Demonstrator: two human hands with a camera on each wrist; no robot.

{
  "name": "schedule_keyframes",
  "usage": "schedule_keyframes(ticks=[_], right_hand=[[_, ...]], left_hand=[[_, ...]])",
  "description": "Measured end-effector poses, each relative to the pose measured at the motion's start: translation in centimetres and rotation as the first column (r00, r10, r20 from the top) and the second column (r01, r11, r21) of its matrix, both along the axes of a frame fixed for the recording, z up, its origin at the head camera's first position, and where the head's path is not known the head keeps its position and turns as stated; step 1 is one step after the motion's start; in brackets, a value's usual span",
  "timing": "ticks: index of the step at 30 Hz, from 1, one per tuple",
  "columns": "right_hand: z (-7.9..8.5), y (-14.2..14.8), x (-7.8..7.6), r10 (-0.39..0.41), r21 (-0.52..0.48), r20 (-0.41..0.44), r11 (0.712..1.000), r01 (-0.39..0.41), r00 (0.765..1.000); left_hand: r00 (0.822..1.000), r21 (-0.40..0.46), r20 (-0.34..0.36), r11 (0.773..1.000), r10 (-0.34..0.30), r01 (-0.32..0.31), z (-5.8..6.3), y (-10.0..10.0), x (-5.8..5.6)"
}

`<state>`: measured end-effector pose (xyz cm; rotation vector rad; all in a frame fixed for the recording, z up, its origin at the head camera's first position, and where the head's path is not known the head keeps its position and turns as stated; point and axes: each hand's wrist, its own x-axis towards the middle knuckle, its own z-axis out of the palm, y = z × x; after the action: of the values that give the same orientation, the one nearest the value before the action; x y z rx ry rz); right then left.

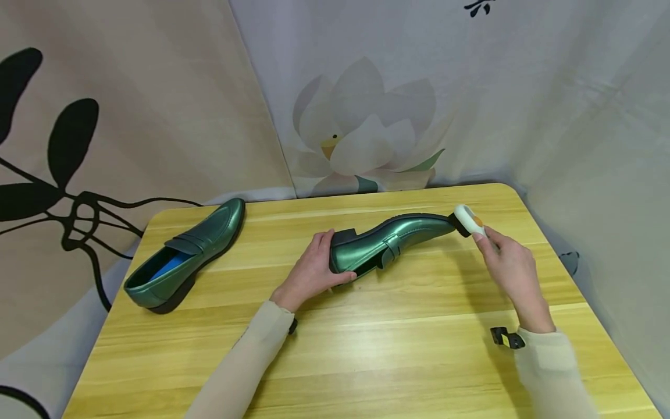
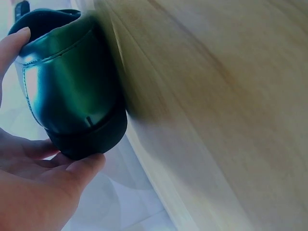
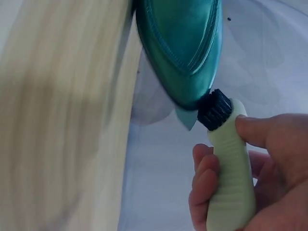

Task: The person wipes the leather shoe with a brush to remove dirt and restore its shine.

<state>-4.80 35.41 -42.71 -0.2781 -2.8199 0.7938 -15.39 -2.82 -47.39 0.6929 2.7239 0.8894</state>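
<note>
A shiny green loafer (image 1: 361, 250) lies tipped on its side, its toe to the right. My left hand (image 1: 313, 267) grips it round the heel; in the left wrist view the thumb is at the collar and the fingers are under the black heel block (image 2: 91, 139). With my right hand (image 1: 510, 267) I hold a white shoe brush (image 1: 467, 219) by its ribbed handle (image 3: 233, 178). Its dark bristles (image 3: 215, 109) touch the edge of the loafer's toe (image 3: 190, 91).
A matching green loafer (image 1: 191, 253) stands upright at the table's left, with a blue patch inside. The wooden table (image 1: 366, 361) has its back edge close to a flower-printed curtain (image 1: 366, 105).
</note>
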Motion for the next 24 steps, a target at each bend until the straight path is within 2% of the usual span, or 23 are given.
schedule_keyframes(ticks=[5,11,17,20,24], right_hand=[[0.6,-2.3,-0.9,0.052,0.02,-0.082,0.999,-0.05,0.995],[0.9,-6.6,-1.9,0.129,0.111,-0.182,0.988,-0.11,0.975],[0.3,-10.2,-2.3,0.23,0.164,-0.195,0.966,-0.2,0.953],[0.2,-10.4,-2.3,0.232,0.185,-0.205,0.963,-0.196,0.951],[0.4,-8.6,-2.1,0.167,0.172,-0.226,0.976,-0.13,0.96]], left_hand=[[1.0,-0.004,-0.006,1.0,0.001,-0.001,0.0,0.0,0.0],[1.0,-0.007,-0.008,1.0,0.001,-0.001,0.0,0.1,0.1],[1.0,0.012,-0.001,1.0,0.006,-0.006,-0.1,0.0,0.1],[1.0,0.013,-0.009,1.0,0.006,-0.006,-0.1,0.1,0.1],[1.0,0.003,-0.015,1.0,0.004,-0.004,-0.1,0.0,0.1]])
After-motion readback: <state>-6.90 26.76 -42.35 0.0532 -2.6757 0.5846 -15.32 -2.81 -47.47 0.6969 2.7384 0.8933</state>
